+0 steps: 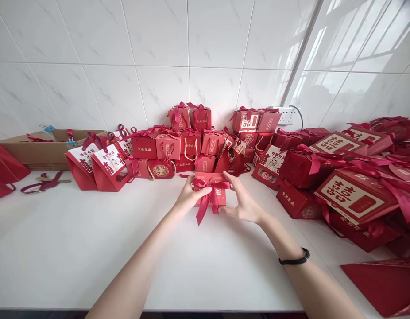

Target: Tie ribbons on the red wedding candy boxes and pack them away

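A small red gift box (221, 199) with a dark pink ribbon bow (206, 188) tied on it is between my two hands, near the middle of the white table. My left hand (191, 192) grips its left side, with the thumb lying on the bow. On the right side, my right hand (240, 201) is curled around the box, thumb low and fingers at the upper corner. One ribbon tail hangs down at the front left of the box. Stacked red gift boxes (168, 146) stand just behind it.
A large heap of red gift boxes (351, 195) covers the right side. At left stand triangular red boxes (108, 166), a cardboard box (52, 155) and a loose ribbon strip (45, 182). A white power strip (286, 116) is by the tiled wall. The table's front edge (205, 309) runs below.
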Demonstrator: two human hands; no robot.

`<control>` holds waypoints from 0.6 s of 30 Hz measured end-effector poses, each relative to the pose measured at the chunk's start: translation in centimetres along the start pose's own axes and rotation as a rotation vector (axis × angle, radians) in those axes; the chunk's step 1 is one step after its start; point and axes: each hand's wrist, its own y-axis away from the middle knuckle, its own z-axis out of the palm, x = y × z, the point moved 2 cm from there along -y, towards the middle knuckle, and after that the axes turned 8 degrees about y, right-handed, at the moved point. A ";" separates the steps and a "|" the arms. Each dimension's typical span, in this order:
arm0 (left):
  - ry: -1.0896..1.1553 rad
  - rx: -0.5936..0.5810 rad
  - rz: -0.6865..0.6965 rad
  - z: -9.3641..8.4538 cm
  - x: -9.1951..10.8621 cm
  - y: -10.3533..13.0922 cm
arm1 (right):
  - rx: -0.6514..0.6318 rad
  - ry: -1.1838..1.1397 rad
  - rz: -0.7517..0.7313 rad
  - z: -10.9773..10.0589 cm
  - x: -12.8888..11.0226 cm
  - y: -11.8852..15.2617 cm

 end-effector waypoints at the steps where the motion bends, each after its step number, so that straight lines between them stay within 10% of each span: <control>1: -0.006 -0.032 -0.021 0.0 0.1 0.0 | -0.009 0.010 -0.012 0.1 -0.1 0.0; 11: 0.221 -0.157 0.065 -0.5 -0.3 -0.8 | 0.260 0.163 -0.014 -0.8 -2.8 1.5; 18: -0.202 0.163 0.020 -1.3 -2.4 -2.9 | 0.505 0.623 0.082 -11.5 -4.5 7.3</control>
